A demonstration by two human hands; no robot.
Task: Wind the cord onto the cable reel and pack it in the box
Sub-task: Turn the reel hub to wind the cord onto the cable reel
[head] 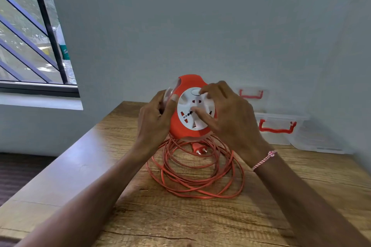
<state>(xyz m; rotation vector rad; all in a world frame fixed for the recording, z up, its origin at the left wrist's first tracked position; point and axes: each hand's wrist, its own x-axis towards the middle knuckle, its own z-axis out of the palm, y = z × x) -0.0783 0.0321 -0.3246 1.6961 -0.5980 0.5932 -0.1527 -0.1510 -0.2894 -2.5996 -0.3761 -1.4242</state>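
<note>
An orange cable reel (pixel 183 126) with a round white socket face (pixel 188 110) stands tilted upright above the wooden table (pixel 140 216). My left hand (pixel 155 120) grips its left edge, thumb on the orange rim. Fingers of my right hand (pixel 228 116) press on the white face. Below the reel the orange cord (pixel 198 176) lies in loose coils on the table, with its orange two-pin plug (pixel 198 147) resting inside the coils. A clear plastic box (pixel 279 128) with red handles sits at the back right against the wall.
A clear lid with a red handle (pixel 251 94) leans against the wall behind the box. A barred window (pixel 30 36) is at the left, above a sill. The table's left edge drops to a dark floor (pixel 20 172).
</note>
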